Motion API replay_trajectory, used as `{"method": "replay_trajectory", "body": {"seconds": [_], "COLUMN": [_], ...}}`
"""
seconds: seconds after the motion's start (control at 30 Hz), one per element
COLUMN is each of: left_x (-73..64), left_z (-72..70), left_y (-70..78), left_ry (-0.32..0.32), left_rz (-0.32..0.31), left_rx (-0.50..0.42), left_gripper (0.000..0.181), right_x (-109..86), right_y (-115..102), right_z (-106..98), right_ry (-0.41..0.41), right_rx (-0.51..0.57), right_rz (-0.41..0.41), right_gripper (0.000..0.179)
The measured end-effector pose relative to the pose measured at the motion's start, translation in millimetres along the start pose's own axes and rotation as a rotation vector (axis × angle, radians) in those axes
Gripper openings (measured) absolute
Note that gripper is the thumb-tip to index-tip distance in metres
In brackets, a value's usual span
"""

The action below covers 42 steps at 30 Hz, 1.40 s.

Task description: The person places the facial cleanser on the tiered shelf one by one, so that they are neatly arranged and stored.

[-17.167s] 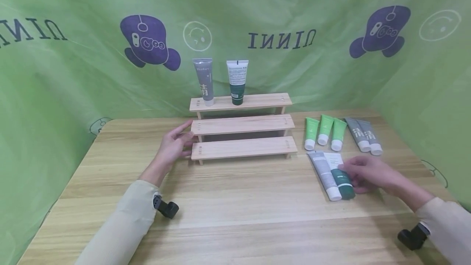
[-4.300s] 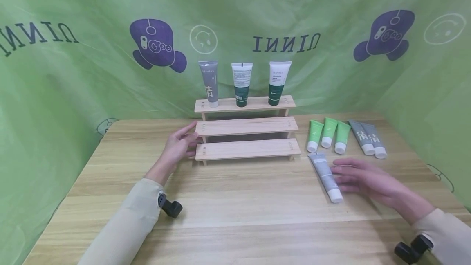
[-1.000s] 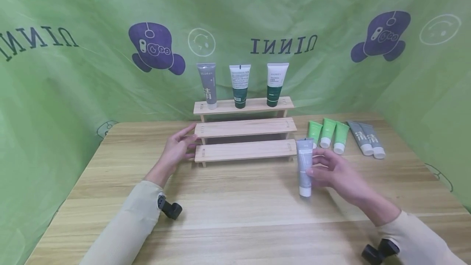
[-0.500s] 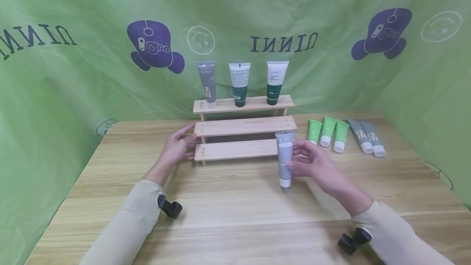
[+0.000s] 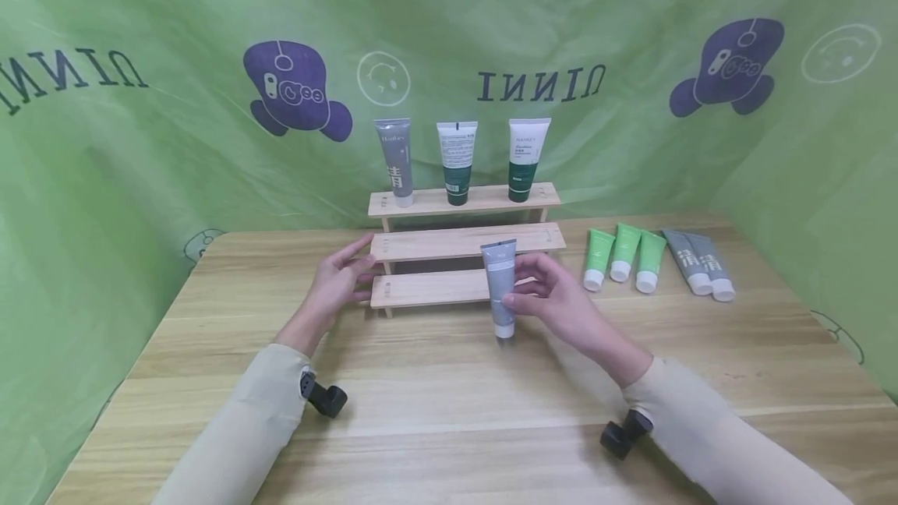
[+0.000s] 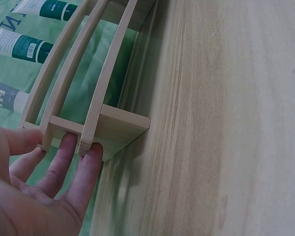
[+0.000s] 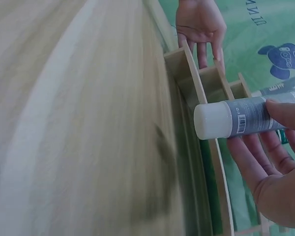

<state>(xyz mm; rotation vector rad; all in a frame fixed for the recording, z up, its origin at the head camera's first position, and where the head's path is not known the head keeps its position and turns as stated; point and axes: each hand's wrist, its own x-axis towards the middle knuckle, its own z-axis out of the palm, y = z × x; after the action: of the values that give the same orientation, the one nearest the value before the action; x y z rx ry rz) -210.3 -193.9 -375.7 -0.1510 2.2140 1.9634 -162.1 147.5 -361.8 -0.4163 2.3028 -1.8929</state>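
Note:
In the head view my right hand (image 5: 561, 306) pinches a grey squeeze tube (image 5: 500, 287) between thumb and fingers, white cap down. The tube hangs in front of the lowest board of a three-tier wooden display rack (image 5: 428, 288). The right wrist view shows the white cap (image 7: 212, 121) and a barcode on the tube's side. My left hand (image 5: 335, 279) rests its fingertips against the rack's left end; in the left wrist view its fairly straight fingers (image 6: 53, 177) touch the board ends. On the top tier stand a grey tube (image 5: 396, 162) and two white-and-green tubes (image 5: 457, 166).
To the right of the rack lie three small green tubes (image 5: 624, 256) with white caps. Two overlapping grey tubes (image 5: 699, 263) lie farther right. A green printed cloth (image 5: 435, 22) hangs behind the wooden table (image 5: 421, 411).
My right hand has picked up the grey tube from the table and carried it left to the rack's front. Earlier, a second white-and-green tube came onto the top tier. The left hand stays put.

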Motion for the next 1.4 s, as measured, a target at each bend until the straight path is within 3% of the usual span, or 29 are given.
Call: {"method": "replay_trajectory", "body": {"seconds": [0.33,0.63,1.0,1.2,1.4], "left_x": [0.2,0.9,2.0,2.0,2.5], "left_z": [0.1,-0.9,-1.3,-1.3,-1.0], "left_y": [-1.4,-6.2,-3.6,-2.4,-2.1], "left_ry": [-0.013,-0.002,-0.001,-0.007,-0.014], "left_rz": [-0.001,-0.006,0.006,0.006,0.008], "left_rx": [-0.016,-0.030,-0.015,-0.027,-0.031], "left_gripper": [0.055,0.055,0.055,0.056,0.056], "right_x": [31.4,58.2,87.1,100.2,110.4], "right_y": [-23.4,-41.4,-60.0,-63.7,-63.4], "right_z": [28.9,55.7,67.4,72.9,76.8], "right_ry": [-0.022,-0.023,0.004,0.043,0.058], "right_rx": [-0.030,0.004,0.060,0.127,0.120], "right_rz": [-0.104,-0.113,-0.126,-0.098,-0.114], "right_gripper": [0.044,0.041,0.038,0.042,0.045]}}
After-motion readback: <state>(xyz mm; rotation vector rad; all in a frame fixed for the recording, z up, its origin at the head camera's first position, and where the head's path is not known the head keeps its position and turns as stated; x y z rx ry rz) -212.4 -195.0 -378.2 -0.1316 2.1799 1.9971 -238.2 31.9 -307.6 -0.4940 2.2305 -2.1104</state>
